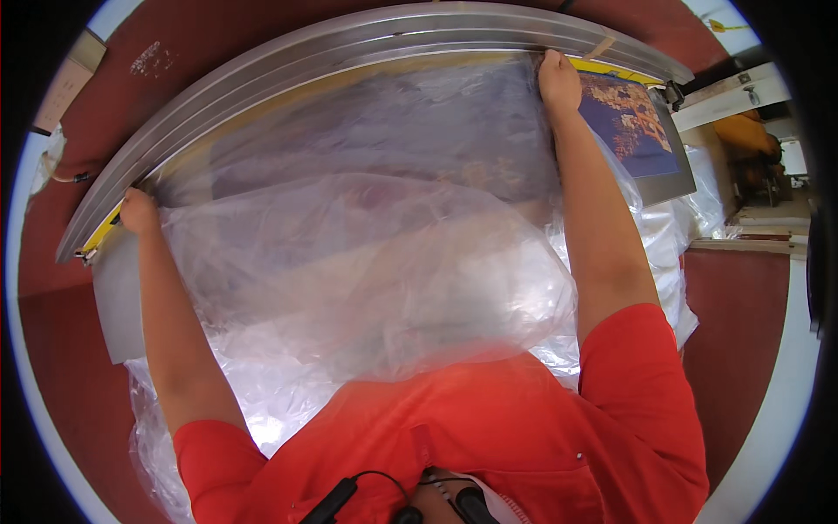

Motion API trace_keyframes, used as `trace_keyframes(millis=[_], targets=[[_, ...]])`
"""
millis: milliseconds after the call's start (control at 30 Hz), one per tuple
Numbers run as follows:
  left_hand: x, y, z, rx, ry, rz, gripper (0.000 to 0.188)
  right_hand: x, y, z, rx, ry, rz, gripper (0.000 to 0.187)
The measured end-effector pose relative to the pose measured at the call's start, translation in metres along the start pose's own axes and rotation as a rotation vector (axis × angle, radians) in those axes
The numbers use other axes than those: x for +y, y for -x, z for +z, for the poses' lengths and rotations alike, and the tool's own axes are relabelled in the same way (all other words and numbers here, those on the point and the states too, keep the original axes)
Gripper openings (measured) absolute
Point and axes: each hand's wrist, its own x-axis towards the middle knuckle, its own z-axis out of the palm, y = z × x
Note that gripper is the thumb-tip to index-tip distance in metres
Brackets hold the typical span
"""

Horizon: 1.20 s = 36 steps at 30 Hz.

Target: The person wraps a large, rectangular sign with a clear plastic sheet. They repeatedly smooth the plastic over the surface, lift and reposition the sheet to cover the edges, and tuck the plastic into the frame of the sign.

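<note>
A large clear plastic sheet (375, 262), possibly a bag, spreads in front of me, crinkled and billowing near my chest. Its far edge runs along a long metal bar (367, 42) with a yellow strip. My left hand (138, 211) is closed on the sheet's far left corner, close to the bar's left end. Farther right, my right hand (559, 80) grips the far right corner against the bar. Both arms are stretched forward. Under the plastic a dark bluish surface shows through dimly. The fingertips of both hands are partly hidden.
Right of my right arm lies a dark blue panel (633, 122) with an orange-gold branching pattern. A grey board edge (120, 293) shows at the left. More crumpled clear plastic (253, 393) lies below. A white beam (729, 98) stands at the right, beside the dark red floor (733, 323).
</note>
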Motion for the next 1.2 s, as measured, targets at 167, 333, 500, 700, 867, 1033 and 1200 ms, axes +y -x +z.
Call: trace_keyframes(millis=[167, 333, 500, 700, 867, 1033, 1200], targets=[[-0.009, 0.003, -0.015, -0.212, 1.816, -0.633, 0.024, 0.009, -0.010, -0.002, -0.166, -0.116, -0.063, 0.058], [-0.024, 0.014, -0.061, -0.257, 1.623, -0.216, 0.025, -0.003, -0.009, -0.010, -0.350, -0.137, -0.184, 0.043], [-0.137, 0.101, -0.096, -0.426, 1.344, -0.233, 0.024, -0.057, 0.076, -0.034, -0.619, -0.413, -0.412, 0.022], [-0.311, 0.250, -0.043, -0.408, -0.142, 0.265, 0.022, -0.109, 0.188, -0.054, -0.999, -0.477, -0.585, 0.021], [-0.035, 0.218, -0.179, -0.110, 1.049, 0.536, 0.023, -0.121, 0.226, -0.067, -1.023, -0.438, -0.707, 0.023], [0.108, 0.232, -0.256, -0.364, 1.297, 0.767, 0.014, -0.107, 0.237, -0.106, -0.661, -0.401, -0.868, 0.022], [0.131, 0.251, -0.263, -0.531, 1.425, 0.644, 0.012, -0.071, 0.224, -0.150, -0.698, -0.293, -0.760, 0.015]])
